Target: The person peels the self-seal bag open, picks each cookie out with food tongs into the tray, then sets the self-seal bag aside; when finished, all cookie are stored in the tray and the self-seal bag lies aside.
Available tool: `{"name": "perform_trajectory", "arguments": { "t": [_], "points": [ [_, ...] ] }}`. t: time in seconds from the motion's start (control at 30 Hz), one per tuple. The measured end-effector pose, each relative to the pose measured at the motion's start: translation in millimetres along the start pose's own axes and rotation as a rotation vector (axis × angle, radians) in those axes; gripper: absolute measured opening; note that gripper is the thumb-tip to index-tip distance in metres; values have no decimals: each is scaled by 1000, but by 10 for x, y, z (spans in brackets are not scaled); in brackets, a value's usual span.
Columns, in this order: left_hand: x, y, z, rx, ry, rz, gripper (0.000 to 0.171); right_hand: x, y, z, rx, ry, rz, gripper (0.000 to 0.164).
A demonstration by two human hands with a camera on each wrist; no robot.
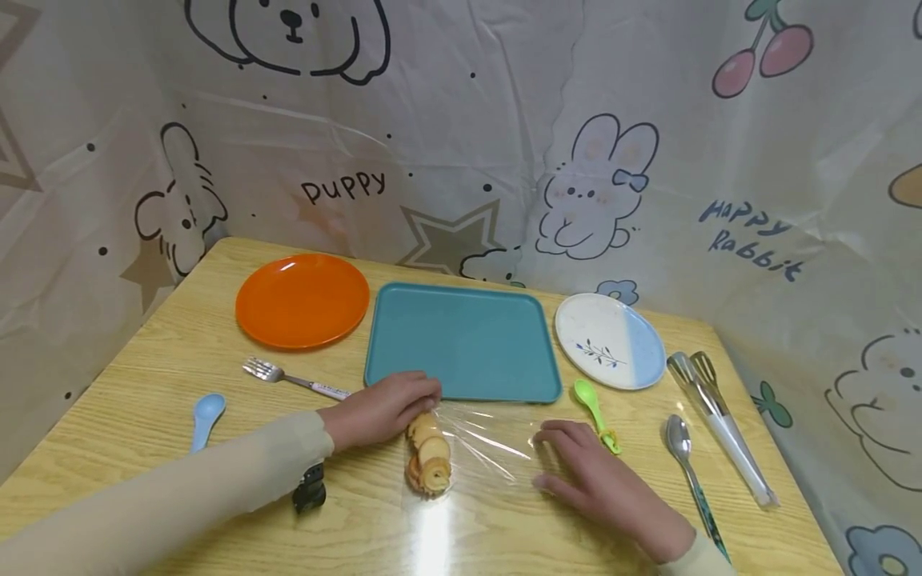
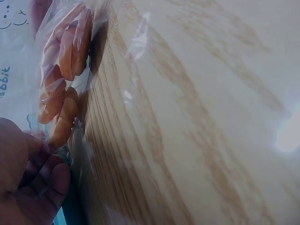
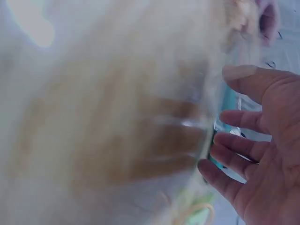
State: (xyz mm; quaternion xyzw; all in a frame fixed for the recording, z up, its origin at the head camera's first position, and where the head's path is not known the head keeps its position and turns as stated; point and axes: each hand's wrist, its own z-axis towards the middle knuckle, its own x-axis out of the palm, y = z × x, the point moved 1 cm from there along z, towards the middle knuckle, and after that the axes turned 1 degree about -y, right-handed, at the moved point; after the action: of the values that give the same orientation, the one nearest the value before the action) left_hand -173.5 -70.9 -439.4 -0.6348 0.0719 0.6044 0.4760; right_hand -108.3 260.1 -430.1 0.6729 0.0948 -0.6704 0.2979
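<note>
1. Clear plastic bag (image 1: 497,452) w/ pastries (image 1: 430,450) in its left part: flat on the surface (image 1: 360,528), btwn the hands, just nearer than the teal tray (image 1: 461,344).
2. Left hand (image 1: 382,410): fingers curled, pinching film by the pastries' far end. Right hand (image 1: 601,484): nothing grasped, fingers spread loosely by the bag's right edge (touching or not, can't tell).
3. Handling: prob. v. light; film limp & slick, pastries likely crumbly, easily crushed.
4. Hold: best by loose film, e.g. the flat right half, w/ a soft pinch.
5. Writing: "PUPPY" & "HAPPY Rabbit" on the backdrop (image 1: 446,120); marks on the fork (image 1: 298,382) too small to read; no brand legible on the bag.
</note>
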Motion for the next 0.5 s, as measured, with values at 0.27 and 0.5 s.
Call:
{"name": "perform_trajectory", "arguments": {
  "t": [0.27, 0.5],
  "points": [
    [-5, 13, -5, -11, 11, 8, 11, -544, -478, -124, 143, -150, 36, 30],
    [-11, 13, 0, -22, 13, 0, 12, -835, -1537, -487, 533, -184, -121, 63]
  ]
}}
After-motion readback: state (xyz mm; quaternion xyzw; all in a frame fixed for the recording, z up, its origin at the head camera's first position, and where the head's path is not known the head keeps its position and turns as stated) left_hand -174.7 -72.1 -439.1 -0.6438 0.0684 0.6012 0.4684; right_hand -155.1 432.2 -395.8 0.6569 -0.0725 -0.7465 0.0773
